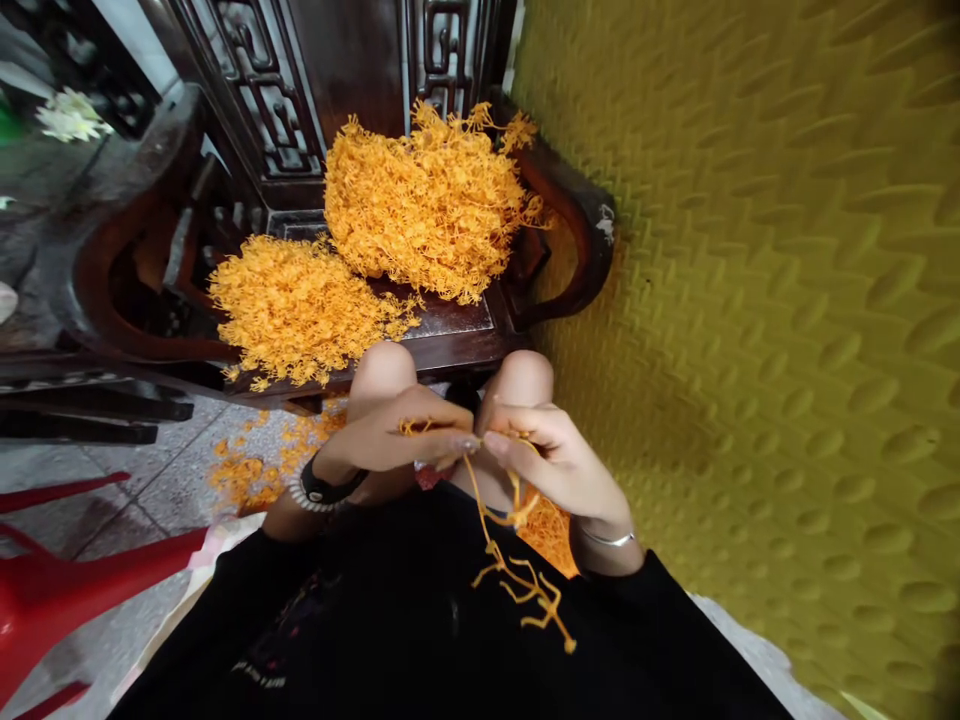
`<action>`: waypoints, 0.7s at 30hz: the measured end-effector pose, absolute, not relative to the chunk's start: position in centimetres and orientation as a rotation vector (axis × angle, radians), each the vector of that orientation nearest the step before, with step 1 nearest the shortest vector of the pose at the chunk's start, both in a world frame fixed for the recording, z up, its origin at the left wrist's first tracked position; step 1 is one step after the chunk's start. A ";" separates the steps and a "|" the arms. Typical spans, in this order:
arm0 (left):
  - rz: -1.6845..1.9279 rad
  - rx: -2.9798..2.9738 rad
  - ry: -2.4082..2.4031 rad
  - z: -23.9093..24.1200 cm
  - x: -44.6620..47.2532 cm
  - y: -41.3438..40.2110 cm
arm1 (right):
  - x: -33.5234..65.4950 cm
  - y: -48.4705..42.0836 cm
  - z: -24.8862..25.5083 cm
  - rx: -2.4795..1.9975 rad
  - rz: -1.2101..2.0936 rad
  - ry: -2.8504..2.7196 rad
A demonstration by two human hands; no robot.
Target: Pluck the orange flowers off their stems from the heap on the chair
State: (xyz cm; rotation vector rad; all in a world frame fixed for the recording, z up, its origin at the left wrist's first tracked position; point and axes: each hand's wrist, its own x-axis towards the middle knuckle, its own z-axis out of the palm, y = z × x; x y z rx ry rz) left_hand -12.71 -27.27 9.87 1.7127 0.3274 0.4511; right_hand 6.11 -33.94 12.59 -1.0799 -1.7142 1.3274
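Observation:
Above my lap, my left hand (pixel 405 437) and my right hand (pixel 551 455) come together, both with fingers pinched. Between their fingertips runs a thin orange branched strand (pixel 487 520). Its loose end, split into small twigs, hangs down over the black shirt. More orange strand loops below my right hand, and a small orange bit shows at my left fingers. On the dark wooden chair (pixel 457 345) ahead of my knees lie a large pile of orange branched pieces (pixel 427 200) and a smaller, lower pile (pixel 300 310). More orange pieces (pixel 551 530) lie under my right wrist.
Orange scraps (pixel 255 465) are scattered over the tiled floor at the left. A red plastic stool (pixel 90 590) stands at the lower left. A textured yellow surface (pixel 787 350) rises close on the right. White flowers (pixel 71 115) lie on a dark table at the upper left.

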 end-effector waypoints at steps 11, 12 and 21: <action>0.543 0.911 0.259 9.1 -9.7 -30.6 | 3.9 -33.7 11.6 -0.654 1.868 -0.874; 0.543 0.833 0.259 9.1 -9.4 -30.9 | 3.7 -33.7 11.4 -0.605 1.880 -0.807; 0.511 0.393 0.147 11.9 -10.0 -32.0 | 2.2 -33.8 10.8 -0.137 1.918 -0.670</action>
